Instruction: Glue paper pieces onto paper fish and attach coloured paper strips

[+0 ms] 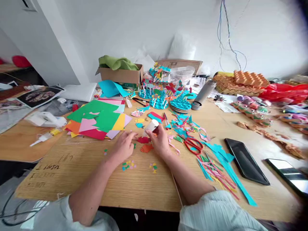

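My right grip is closed around a white glue stick, which stands nearly upright; I can't tell whether it's capped. My left grip is open and flat, reaching toward a red paper cut-out on the wooden worktop, just beside an orange paper fish. Loose paper confetti lies close by. A careless wrist sweep could scatter these light scraps, and a tilted stick could smear or lift the cut-outs.
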The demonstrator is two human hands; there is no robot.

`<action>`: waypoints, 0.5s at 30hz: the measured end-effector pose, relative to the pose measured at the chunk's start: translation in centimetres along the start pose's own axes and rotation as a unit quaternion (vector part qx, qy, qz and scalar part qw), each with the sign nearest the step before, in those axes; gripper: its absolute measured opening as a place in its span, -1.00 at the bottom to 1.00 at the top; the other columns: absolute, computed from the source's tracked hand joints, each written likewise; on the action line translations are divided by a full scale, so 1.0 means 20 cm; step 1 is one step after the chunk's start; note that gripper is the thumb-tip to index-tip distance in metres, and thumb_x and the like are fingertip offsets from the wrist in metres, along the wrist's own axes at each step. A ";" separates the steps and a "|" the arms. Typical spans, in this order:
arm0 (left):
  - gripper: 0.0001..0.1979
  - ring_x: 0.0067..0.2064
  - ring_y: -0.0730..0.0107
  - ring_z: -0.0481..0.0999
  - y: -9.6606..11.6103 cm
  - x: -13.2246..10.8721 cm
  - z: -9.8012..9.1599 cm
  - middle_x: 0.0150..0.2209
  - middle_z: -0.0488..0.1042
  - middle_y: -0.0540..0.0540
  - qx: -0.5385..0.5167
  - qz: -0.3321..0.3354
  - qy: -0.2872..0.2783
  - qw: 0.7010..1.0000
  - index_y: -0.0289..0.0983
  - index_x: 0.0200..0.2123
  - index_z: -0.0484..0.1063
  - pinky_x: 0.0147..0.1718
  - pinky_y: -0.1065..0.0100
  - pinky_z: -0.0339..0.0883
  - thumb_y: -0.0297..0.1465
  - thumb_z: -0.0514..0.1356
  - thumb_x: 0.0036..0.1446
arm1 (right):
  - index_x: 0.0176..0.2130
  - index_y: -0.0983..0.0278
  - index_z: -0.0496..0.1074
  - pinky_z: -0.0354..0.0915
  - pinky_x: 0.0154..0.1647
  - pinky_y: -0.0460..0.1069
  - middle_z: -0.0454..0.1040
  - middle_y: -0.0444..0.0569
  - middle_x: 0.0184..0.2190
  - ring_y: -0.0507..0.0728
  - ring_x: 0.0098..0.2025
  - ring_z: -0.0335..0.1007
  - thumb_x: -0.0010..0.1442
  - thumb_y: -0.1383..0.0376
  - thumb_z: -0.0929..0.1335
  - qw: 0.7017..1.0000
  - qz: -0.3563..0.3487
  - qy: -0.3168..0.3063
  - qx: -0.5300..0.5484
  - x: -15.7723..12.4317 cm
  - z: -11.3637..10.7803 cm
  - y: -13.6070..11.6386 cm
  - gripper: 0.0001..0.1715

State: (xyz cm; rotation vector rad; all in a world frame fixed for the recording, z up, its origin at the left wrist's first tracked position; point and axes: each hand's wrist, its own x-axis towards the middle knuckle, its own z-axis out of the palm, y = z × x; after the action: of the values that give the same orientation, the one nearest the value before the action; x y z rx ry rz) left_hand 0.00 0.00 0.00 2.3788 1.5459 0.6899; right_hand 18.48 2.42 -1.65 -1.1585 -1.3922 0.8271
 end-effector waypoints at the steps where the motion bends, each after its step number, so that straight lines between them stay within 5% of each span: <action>1: -0.43 0.10 0.16 0.43 0.00 0.00 0.00 -0.03 0.53 -0.19 0.003 0.001 0.001 1.000 -0.35 0.04 0.39 0.14 0.08 0.30 -0.73 -0.01 -0.06 | -0.25 0.22 0.30 0.37 -0.24 0.05 0.50 -0.03 -0.33 0.16 -0.28 0.47 0.12 0.09 0.41 1.000 0.001 -0.001 -0.005 0.00 0.00 0.00 -0.68; 15: -0.38 0.05 0.18 0.43 -0.01 -0.01 0.02 -0.09 0.57 -0.14 -0.016 0.010 0.014 1.000 -0.32 0.06 0.36 0.11 0.10 0.31 -0.76 -0.02 -0.09 | -0.30 0.20 0.28 0.39 -0.28 0.03 0.50 -0.07 -0.37 0.13 -0.33 0.46 0.12 0.08 0.41 1.000 -0.011 0.014 -0.009 0.00 0.01 0.00 -0.69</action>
State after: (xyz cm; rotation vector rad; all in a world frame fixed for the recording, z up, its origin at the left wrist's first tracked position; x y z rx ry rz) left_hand -0.05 -0.03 -0.43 2.3747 1.5136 0.7493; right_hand 18.38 2.38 -1.71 -1.1625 -1.3900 0.7817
